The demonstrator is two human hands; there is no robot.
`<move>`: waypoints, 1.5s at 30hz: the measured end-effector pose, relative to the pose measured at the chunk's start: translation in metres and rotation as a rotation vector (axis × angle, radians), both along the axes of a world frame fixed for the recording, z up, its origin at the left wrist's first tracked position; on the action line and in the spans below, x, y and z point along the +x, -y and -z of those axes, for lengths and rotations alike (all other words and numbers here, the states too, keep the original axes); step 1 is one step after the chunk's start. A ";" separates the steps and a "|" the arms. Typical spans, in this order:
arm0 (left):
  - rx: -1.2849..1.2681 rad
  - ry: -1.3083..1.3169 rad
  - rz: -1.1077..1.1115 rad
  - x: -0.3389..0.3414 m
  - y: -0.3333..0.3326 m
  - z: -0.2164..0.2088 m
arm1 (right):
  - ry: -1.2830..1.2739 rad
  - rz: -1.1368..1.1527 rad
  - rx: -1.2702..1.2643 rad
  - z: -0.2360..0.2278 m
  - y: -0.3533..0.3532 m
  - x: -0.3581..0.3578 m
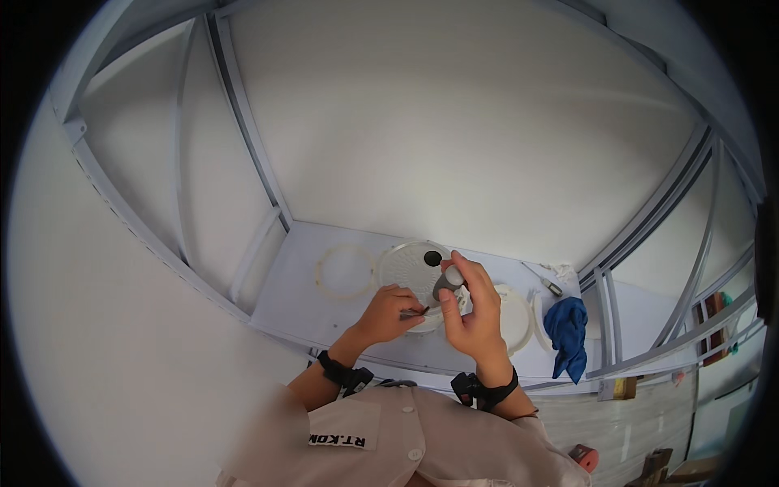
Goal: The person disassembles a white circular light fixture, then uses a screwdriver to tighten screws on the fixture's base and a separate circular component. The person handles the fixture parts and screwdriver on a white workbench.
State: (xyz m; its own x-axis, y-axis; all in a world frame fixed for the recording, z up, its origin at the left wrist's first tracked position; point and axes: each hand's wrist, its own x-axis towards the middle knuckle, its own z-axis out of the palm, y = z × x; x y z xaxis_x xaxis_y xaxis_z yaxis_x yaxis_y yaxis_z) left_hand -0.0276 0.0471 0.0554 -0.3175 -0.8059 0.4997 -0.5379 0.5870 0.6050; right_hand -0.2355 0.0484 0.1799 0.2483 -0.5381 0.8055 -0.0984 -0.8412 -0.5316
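Observation:
In front of me lies a round, pale disc with a ribbed face point(399, 261); a black round spot point(432, 258) shows on its right part. My right hand point(477, 315) is wrapped round a short grey cylinder with a lighter end point(448, 281), held over the disc's right side. At the disc's near edge, my left hand point(389, 314) is closed, its fingertips pinching something small and dark point(423, 310) that is too small to name. What lies under both hands is partly hidden.
A thin pale ring point(318, 271) lies to the left. On the right are a white round plate point(517, 321), a screwdriver point(553, 286) and a crumpled blue cloth point(565, 331). Metal frame posts point(247, 122) border the white table point(280, 304) and the back wall.

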 end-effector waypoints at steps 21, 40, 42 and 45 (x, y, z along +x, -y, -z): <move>0.175 0.148 -0.013 0.006 0.005 -0.023 | 0.047 0.162 -0.074 0.004 -0.006 0.022; 0.097 0.112 -0.062 0.004 -0.001 -0.025 | -0.071 0.216 -0.085 -0.012 -0.013 0.033; 0.065 0.081 -0.038 0.005 0.001 -0.017 | -0.116 0.244 -0.033 -0.002 -0.010 0.030; 0.066 0.066 -0.023 0.005 0.004 -0.010 | -0.126 0.169 -0.007 0.000 -0.008 0.025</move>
State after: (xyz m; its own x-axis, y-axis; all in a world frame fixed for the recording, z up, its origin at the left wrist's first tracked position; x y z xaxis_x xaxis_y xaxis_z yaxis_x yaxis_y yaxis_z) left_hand -0.0228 0.0426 0.0649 -0.3290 -0.8438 0.4240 -0.5906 0.5342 0.6048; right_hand -0.2106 0.0561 0.1800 0.2541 -0.5752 0.7775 -0.3037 -0.8107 -0.5006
